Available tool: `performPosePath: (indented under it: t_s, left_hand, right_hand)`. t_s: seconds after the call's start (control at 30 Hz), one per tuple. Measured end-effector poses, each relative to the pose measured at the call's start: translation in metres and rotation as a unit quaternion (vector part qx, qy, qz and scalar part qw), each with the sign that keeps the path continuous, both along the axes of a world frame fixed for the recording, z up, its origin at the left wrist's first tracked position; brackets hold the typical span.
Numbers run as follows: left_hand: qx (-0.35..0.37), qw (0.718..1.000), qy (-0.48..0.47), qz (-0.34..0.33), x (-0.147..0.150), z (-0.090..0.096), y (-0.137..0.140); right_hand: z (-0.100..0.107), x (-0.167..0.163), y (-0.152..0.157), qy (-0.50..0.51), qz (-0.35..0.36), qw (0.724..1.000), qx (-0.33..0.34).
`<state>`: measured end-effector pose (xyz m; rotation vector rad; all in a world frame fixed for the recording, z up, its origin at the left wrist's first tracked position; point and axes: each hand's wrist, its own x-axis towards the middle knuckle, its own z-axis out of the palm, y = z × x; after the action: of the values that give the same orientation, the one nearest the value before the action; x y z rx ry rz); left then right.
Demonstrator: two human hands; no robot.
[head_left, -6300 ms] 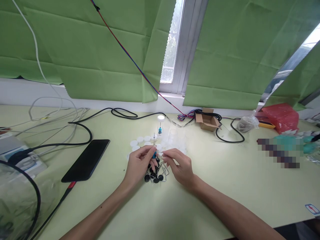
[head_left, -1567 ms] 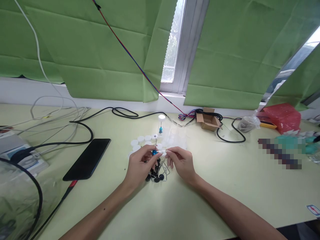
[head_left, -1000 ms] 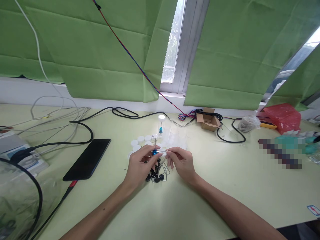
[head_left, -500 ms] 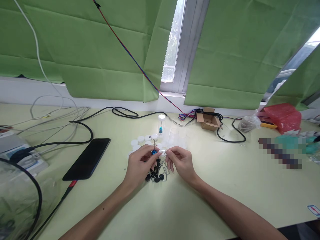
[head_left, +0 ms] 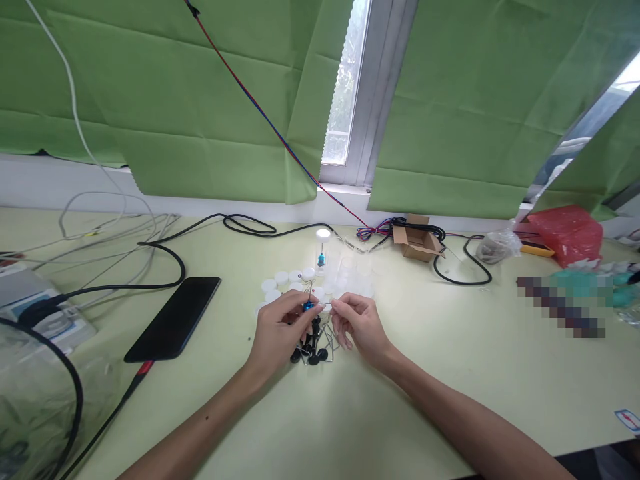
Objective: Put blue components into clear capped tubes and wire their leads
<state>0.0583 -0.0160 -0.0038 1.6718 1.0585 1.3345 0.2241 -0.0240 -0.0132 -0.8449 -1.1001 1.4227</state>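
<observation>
My left hand [head_left: 280, 325] is closed, pinching a small blue piece [head_left: 307, 307] with a thin bent metal rod [head_left: 311, 291] standing up from it. From the right, my right hand [head_left: 361, 321] pinches the end of a thin silver hex key [head_left: 325, 303]; its other end meets the blue piece by my left fingertips. Whether it sits inside a hole is too small to tell. Below both hands lies a pile of black round-ended parts [head_left: 313, 360] and bent silver rods [head_left: 329, 340]. White round caps [head_left: 281, 278] are spread just behind my left hand.
Behind the caps stands a clear tube [head_left: 321, 257] holding a similar blue piece, beside several clear containers [head_left: 349, 267]. A phone [head_left: 175, 320] lies left. A cardboard box [head_left: 418, 245], black cable [head_left: 250, 230] and red bag [head_left: 567, 233] line the back.
The bent rod on the blue piece has tilted slightly and sits a little lower. My right fingers have shifted slightly; both hands otherwise stay in place.
</observation>
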Motion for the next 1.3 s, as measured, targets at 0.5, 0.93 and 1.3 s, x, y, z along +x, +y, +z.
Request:
performPosePath:
  t_s: [0.5, 0.93, 1.3]
  left_hand:
    - [-0.087, 0.995, -0.056, 0.005, 0.001, 0.010, 0.000]
    - [-0.114, 0.992, -0.057, 0.005, 0.001, 0.009, 0.000]
    - [-0.093, 0.995, -0.043, 0.002, 0.002, 0.005, -0.001]
  right_hand:
    - [0.002, 0.004, 0.000, -0.080, -0.053, 0.987, 0.128]
    - [-0.005, 0.012, 0.002, -0.265, -0.136, 0.877, 0.377]
    - [-0.006, 0.010, 0.002, -0.250, -0.159, 0.873, 0.388]
